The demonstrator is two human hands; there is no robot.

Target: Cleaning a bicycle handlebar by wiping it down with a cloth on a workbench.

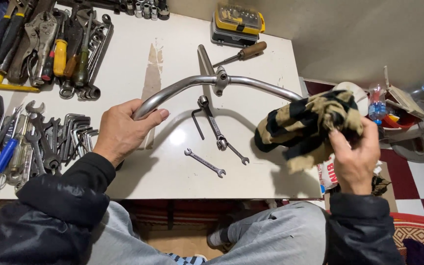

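The left hand (pixel 121 131) clenched one end of the handlebar (pixel 217 81), held over the tabletop's (pixel 172 176) middle. The right hand (pixel 354 157), raised past the right edge, clutched a rag (pixel 305 125) on the bar's other end.

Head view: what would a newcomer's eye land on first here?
The curved chrome handlebar arcing across the white table, its near end gripped by the left hand. Next, the black-and-tan cloth bunched in the right hand over the bar's right end. Then the heaped hand tools along the table's left side.
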